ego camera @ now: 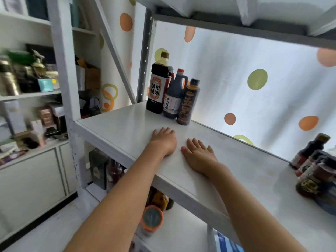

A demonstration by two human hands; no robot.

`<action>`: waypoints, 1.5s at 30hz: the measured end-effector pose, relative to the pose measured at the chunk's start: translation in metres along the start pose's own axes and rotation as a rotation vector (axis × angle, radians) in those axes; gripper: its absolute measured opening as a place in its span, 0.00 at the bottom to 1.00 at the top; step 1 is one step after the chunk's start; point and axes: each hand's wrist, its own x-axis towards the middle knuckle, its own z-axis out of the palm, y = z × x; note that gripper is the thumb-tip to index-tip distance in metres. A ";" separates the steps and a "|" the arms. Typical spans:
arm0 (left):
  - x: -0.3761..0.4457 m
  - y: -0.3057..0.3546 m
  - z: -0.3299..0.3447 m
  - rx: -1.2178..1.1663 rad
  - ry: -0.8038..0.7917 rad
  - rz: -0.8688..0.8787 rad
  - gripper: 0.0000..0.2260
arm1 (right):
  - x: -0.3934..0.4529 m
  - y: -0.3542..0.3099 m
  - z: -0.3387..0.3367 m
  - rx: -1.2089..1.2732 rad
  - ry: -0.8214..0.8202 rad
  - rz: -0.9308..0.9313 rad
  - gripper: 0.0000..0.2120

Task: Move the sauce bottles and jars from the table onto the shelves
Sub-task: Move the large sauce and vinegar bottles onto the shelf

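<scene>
- I see my left hand (164,140) and right hand (198,153) lying flat on the white shelf (116,128), fingers straight, holding nothing.
- Three dark sauce bottles (174,93) stand upright at its back left corner.
- More bottles and jars (316,170) crowd its right end.

A: From where does the camera look?
B: From the person's head, forward and down, tilted, close to the white shelf (116,128).
A: How wide?
B: Very wide; both forearms enter from the lower edge of the frame.
</scene>
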 end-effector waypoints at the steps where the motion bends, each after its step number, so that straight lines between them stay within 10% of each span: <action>1: -0.017 0.003 -0.001 -0.005 -0.020 0.017 0.23 | -0.007 -0.001 0.000 0.003 0.000 -0.002 0.31; 19: -0.388 0.077 0.046 0.153 0.319 -0.410 0.24 | -0.283 0.015 0.051 0.015 0.071 -0.670 0.27; 45: -1.092 0.127 0.133 0.031 0.584 -1.464 0.25 | -0.874 -0.217 0.234 0.214 -0.279 -1.830 0.26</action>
